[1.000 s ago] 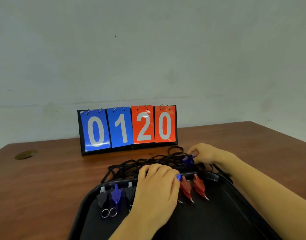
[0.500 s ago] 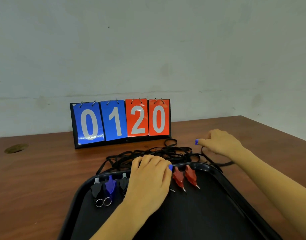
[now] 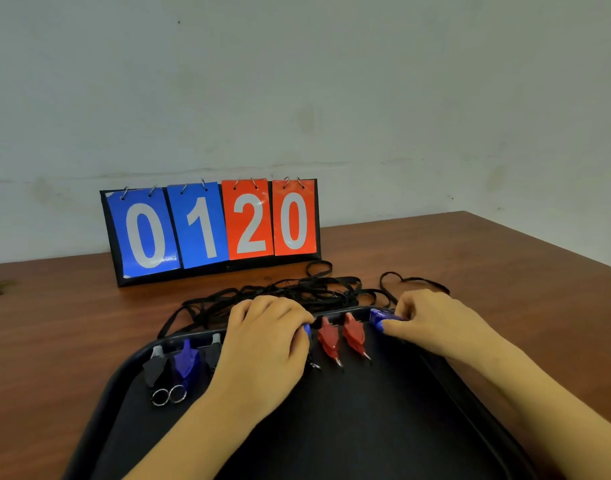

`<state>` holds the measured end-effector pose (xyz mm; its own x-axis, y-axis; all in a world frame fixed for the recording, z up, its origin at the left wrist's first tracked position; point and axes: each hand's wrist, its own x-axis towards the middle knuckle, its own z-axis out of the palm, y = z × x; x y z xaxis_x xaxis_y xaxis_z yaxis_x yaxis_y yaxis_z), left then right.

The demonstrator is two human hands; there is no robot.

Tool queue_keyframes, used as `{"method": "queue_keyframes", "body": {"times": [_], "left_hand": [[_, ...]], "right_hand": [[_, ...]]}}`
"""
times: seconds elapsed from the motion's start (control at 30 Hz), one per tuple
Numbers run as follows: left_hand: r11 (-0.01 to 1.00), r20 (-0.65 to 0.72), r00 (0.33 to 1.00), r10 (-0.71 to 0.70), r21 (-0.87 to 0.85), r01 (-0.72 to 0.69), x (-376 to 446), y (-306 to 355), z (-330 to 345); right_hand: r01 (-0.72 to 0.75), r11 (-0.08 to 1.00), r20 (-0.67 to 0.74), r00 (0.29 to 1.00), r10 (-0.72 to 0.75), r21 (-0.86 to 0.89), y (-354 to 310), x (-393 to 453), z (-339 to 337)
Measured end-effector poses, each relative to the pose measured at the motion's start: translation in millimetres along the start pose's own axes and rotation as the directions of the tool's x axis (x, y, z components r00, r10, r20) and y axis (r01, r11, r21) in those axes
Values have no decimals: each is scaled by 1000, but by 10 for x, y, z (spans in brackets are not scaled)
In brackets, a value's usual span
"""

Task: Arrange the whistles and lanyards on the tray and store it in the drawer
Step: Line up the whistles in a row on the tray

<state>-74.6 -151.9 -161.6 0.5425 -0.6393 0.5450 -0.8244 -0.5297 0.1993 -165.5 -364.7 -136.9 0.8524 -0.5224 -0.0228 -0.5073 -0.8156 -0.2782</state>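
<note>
Black tray [image 3: 453, 386]: it is lying on the wooden table [image 3: 72, 323], in front of the scoreboard [image 3: 210, 226], and it is not yet going to any drawer; no drawer is showing.
Whistles on tray: a row is forming along the tray's far rim. Grey whistle [image 3: 154, 367], blue whistle [image 3: 185, 362] and another grey one [image 3: 214, 351] are lying at the left end; two red whistles [image 3: 342, 336] are lying side by side at the right of the middle.
Right hand [image 3: 432, 323]: half a second ago it was out on the table beyond the tray; now it is back at the tray's far right corner, fingers closing around a new blue whistle [image 3: 383, 317].
Left hand [image 3: 266, 348]: it is staying flat on the tray, between the grey whistles and the red ones, fingers curled down. I cannot tell what is under it.
Lanyards [image 3: 297, 292]: black cords are lying in a loose tangle on the table, between the tray and the scoreboard, some crossing the tray's rim.
Meaning: one more whistle is joining the row, I think beside the red ones. The cords are still waiting to be arranged, so the task looks about half done.
</note>
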Motion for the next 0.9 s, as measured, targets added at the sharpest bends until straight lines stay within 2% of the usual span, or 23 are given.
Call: {"method": "queue_keyframes", "body": {"times": [0.23,0.47,0.67,0.9], "left_hand": [[1000,-88,996,24,5,-24,-4,-10,49],[1000,-109,994,-19,-2,19,-1,-19,60],[1000,-100,995,-30,-3,30,-8,-28,69],[999,-73,996,-52,-9,52,-8,-6,28]], "right_hand": [[108,975,-20,993,-114,-193,-86,-124,-3],[113,986,85,991,-103,-124,-63,-121,-49],[110,989,55,993,-105,-96,-62,-95,-9],[114,982,13,993,-114,-150,-90,-122,-33]]}}
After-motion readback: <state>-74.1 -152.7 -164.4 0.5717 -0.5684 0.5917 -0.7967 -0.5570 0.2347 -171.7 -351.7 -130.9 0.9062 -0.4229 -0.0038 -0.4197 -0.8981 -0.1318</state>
